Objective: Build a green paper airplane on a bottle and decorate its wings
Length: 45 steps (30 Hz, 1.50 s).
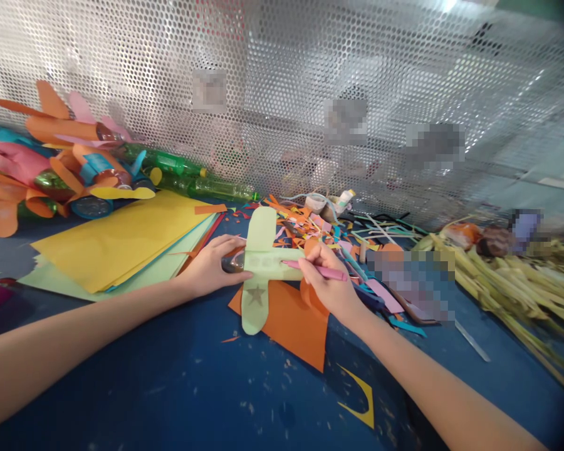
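A pale green paper-covered bottle airplane point(262, 266) lies before me, its wings pointing away and toward me. My left hand point(212, 266) grips its clear bottle end point(235, 262), thumb and fingers around it. A grey star is on the near wing, and faint square marks run along the body. My right hand point(331, 285) is closed around a pink marker point(333, 273), its tip at the body. Orange tail paper point(311, 297) shows beside this hand. Under the airplane lies an orange paper sheet point(297, 329).
Yellow paper sheets point(98, 241) are stacked at left, near finished paper-and-bottle airplanes point(61, 150) and green bottles point(173, 163). Paper scraps point(305, 222) cover the back middle. Dried husks point(493, 282) lie at right. A perforated metal screen point(282, 81) stands behind the blue table point(169, 382).
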Each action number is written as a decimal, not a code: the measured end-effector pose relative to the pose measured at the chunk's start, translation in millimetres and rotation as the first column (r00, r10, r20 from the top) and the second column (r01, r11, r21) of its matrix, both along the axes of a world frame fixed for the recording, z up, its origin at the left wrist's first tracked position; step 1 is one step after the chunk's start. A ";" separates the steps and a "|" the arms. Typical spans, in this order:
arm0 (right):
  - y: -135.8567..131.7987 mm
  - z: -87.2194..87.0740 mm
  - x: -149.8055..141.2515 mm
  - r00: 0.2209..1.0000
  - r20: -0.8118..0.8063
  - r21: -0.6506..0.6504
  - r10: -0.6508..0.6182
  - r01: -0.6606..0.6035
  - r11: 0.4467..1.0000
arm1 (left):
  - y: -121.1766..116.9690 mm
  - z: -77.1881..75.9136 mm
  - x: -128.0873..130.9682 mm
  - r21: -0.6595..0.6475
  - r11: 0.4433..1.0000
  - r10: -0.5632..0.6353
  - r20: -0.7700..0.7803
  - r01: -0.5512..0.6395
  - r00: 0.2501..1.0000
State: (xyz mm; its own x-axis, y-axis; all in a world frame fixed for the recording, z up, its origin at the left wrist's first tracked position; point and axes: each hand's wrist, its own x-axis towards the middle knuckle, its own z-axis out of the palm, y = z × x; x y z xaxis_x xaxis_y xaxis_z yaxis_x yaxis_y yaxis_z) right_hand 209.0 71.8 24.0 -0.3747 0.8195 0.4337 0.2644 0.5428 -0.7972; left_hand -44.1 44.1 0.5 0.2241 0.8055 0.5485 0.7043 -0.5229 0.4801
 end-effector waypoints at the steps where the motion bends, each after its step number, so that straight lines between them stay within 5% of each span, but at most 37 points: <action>1: 0.1 -0.3 0.1 1.000 -0.004 0.003 0.004 -0.004 1.000 | -0.1 0.0 0.0 0.003 1.000 -0.001 -0.001 0.001 1.000; 7: -2.3 -0.3 -1.0 0.997 0.003 -0.044 0.075 -0.075 0.996 | -0.4 1.7 -0.3 -0.006 1.000 -0.015 -0.009 0.015 1.000; 14: 0.6 -0.6 -0.3 1.000 0.007 0.031 0.024 -0.024 0.999 | -0.5 0.5 -0.4 -0.008 1.000 -0.011 0.001 0.011 1.000; 45: 0.4 -1.2 1.1 1.000 -0.008 0.004 -0.007 0.007 1.000 | -0.1 0.3 -0.6 -0.018 1.000 0.007 -0.015 -0.007 1.000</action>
